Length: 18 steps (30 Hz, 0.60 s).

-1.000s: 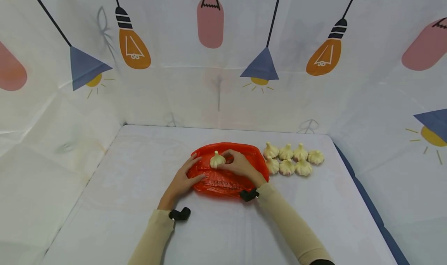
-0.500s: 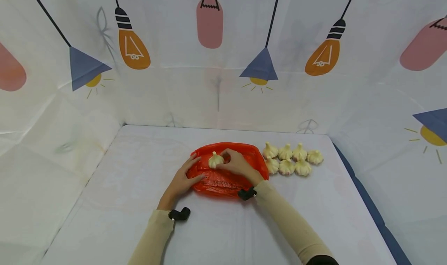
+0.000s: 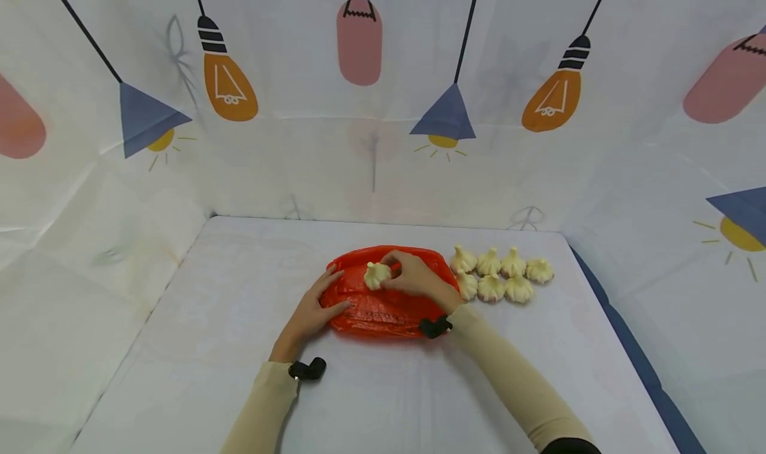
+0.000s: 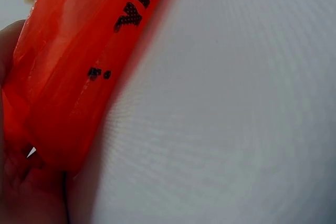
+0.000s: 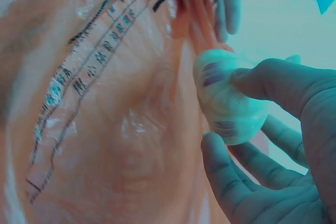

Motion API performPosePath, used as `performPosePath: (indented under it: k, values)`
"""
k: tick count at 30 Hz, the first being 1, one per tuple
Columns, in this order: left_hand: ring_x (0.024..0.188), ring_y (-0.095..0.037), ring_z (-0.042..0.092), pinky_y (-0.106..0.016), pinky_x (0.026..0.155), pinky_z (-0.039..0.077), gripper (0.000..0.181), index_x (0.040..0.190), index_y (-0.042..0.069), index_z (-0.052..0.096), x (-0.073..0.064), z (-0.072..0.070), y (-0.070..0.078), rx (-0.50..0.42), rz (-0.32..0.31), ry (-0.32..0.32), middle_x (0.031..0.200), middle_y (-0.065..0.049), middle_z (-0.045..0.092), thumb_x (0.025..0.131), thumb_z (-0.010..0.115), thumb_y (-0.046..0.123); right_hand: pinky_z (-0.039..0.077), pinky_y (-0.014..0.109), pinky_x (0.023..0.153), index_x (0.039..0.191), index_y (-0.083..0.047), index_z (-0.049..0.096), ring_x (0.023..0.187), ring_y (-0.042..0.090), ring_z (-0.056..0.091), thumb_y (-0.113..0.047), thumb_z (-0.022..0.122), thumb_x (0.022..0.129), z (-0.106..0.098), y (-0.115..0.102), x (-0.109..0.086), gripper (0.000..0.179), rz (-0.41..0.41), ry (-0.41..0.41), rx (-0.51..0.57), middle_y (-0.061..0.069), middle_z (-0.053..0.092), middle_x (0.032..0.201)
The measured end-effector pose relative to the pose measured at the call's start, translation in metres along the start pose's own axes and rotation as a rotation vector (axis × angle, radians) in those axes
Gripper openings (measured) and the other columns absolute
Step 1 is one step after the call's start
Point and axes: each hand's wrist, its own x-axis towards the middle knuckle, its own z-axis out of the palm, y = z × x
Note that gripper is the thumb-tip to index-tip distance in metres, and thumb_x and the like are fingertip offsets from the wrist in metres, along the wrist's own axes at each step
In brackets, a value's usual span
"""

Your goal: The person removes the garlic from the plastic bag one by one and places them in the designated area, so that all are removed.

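Note:
A red printed plastic bag [image 3: 383, 311] lies in the middle of the white table. My left hand [image 3: 308, 313] rests at the bag's left edge, thumb and fingers spread apart against the plastic. Over the bag, my right hand [image 3: 415, 280] pinches a pale garlic bulb [image 3: 376, 276] between thumb and fingers, its stem pointing up and left. In the right wrist view, the thumb presses one side of that bulb, with fingertips below it and the bag behind. The left wrist view shows black lettering on the bag's front; much of the left hand is out of that view.
Several more garlic bulbs [image 3: 491, 286] stand in two rows right of the bag, close to the right forearm. A white sheet printed with lamps and bulbs [image 3: 443, 181] rises behind the table [image 3: 251, 261]. Dark blue fabric [image 3: 622, 328] shows along the table's right edge.
The right hand has shifted slightly right with the garlic bulb, which now looks turned a little. My left hand and the bag stay as they were.

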Motion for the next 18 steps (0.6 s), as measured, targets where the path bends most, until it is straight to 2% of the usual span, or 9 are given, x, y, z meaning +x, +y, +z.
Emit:
performPosePath:
  k: [9, 18]
  values:
    - [0.16, -0.035, 0.015, -0.065, 0.125, 0.017, 0.074, 0.157, 0.022, 0.045, -0.001, 0.0, 0.001, -0.009, -0.02, 0.0, 0.172, 0.002, 0.023, 0.091, 0.079, 0.035, 0.058, 0.034, 0.087, 0.128, -0.012, 0.062, 0.119, 0.024, 0.066, -0.018, 0.077, 0.088, -0.023, -0.008, -0.013, 0.043, 0.005, 0.024, 0.031, 0.007, 0.065, 0.134]
    - [0.16, -0.034, 0.014, -0.064, 0.125, 0.018, 0.075, 0.157, 0.021, 0.045, -0.002, 0.0, 0.001, -0.003, -0.027, 0.0, 0.172, 0.001, 0.022, 0.091, 0.078, 0.036, 0.06, 0.039, 0.089, 0.13, -0.011, 0.061, 0.119, 0.03, 0.067, -0.017, 0.079, 0.089, -0.041, -0.014, -0.021, 0.045, -0.008, 0.073, 0.079, 0.013, 0.065, 0.133]
